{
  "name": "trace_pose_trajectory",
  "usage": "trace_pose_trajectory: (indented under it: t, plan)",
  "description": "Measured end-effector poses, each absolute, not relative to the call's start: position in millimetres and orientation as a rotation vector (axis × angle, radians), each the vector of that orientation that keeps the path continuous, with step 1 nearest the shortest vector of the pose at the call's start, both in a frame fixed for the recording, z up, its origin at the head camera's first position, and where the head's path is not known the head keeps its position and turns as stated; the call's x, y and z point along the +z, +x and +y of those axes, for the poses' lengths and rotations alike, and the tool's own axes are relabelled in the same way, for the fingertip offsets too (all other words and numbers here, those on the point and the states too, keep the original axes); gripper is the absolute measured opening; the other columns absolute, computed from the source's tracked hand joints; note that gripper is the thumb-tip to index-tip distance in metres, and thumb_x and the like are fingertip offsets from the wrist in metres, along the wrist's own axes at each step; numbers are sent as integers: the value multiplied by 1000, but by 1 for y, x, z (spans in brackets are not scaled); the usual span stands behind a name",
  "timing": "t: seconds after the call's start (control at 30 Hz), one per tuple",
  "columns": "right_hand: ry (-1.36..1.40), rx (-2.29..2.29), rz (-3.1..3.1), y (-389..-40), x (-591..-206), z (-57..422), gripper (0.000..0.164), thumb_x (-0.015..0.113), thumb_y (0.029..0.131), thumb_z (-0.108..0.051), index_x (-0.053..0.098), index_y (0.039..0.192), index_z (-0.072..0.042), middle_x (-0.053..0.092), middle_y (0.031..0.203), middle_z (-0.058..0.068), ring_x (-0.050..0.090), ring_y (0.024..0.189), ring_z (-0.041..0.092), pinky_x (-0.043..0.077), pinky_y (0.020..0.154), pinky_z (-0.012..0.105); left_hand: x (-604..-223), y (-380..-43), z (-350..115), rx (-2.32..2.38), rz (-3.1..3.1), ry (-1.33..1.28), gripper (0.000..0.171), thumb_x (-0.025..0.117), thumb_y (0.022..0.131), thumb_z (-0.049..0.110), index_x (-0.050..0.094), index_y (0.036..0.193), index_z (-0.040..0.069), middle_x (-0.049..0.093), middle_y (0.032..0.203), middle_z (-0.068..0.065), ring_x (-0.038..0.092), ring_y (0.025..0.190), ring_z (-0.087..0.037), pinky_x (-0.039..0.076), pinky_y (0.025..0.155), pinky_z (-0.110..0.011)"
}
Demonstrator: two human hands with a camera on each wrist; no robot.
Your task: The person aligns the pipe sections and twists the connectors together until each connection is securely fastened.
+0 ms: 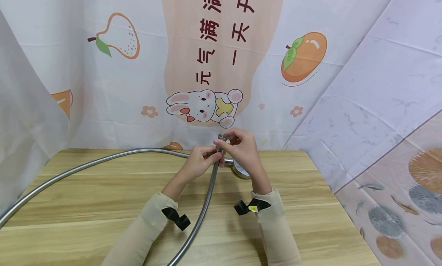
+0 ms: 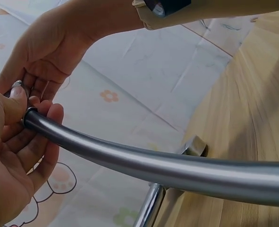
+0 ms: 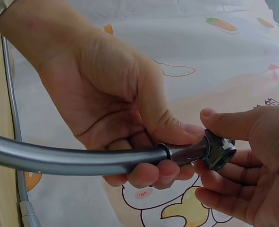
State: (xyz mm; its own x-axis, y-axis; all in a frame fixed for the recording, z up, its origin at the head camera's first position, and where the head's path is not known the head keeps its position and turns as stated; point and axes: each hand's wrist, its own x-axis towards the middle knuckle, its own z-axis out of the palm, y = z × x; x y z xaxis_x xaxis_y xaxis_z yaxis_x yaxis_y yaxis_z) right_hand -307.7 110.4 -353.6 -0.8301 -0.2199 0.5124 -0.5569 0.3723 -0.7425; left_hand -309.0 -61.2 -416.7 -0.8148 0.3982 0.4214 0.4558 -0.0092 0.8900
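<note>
A grey metal shower hose [image 1: 206, 206] rises from the front of the table to both hands. My left hand [image 1: 197, 164] holds its end, with thumb and fingers round the narrow metal collar, as the right wrist view shows. My right hand [image 1: 243, 145] pinches the metal hose nut [image 3: 219, 150] at the tip between thumb and fingers. The nut's open mouth faces up in the head view. Behind the hands, a round shower head [image 1: 240, 171] lies on the table, partly covered by the right wrist. Its chrome handle [image 2: 150, 205] shows beneath the hose in the left wrist view.
The hose's other stretch [image 1: 103, 158] arcs across the left of the wooden table [image 1: 304, 220] toward the shower head's handle. A printed cloth [image 1: 138, 86] hangs at the table's back edge, close behind the hands. More cloth [image 1: 380, 105] hangs at the right.
</note>
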Motion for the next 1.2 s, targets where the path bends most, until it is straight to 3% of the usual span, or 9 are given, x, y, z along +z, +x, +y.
trace_pose_trajectory:
  t: [0.27,0.57,0.67,0.8,1.0,1.2]
  plan:
    - [636,1228,-2327,-305,-354,106,23,85,85,-20,77,98,-4,74,84,7,66,78,18,56,78,39,-419,-309,-60,-1946,-2181,-872,19,61,102,9,73,101,-5,73,82,-18,72,77,-17,59,75,-26]
    - [611,1158,-2327,-304,-355,103,26,85,85,-25,79,103,-6,75,92,7,61,91,23,46,79,33,-416,-309,-62,-1965,-2185,-846,24,61,103,15,72,95,-4,72,81,-19,70,80,-35,57,75,-26]
    - [662,1230,-2333,-306,-354,106,26,83,86,-21,78,106,-6,76,96,9,63,93,24,51,85,39,-415,-309,-63,-1975,-2174,-843,27,61,103,18,72,95,-6,71,81,-20,69,80,-36,57,75,-25]
    - [769,1404,-2331,-311,-353,114,27,79,89,-10,74,114,-2,75,102,15,67,96,26,56,91,48,-414,-309,-64,-1994,-2153,-838,28,61,103,20,71,96,-5,71,85,-23,72,79,-26,59,76,-26]
    - [795,1619,-2298,-315,-354,117,27,76,91,-5,72,116,1,74,103,17,69,92,17,57,88,33,-413,-310,-67,-2021,-2117,-838,27,61,103,17,71,96,-6,71,85,-21,72,77,-18,60,76,-27]
    - [738,1874,-2194,-317,-356,116,27,76,88,1,70,114,7,73,95,0,68,88,11,58,82,23,-413,-311,-68,-2039,-2100,-840,24,61,103,17,72,99,-4,71,86,-20,71,76,-12,61,77,-28]
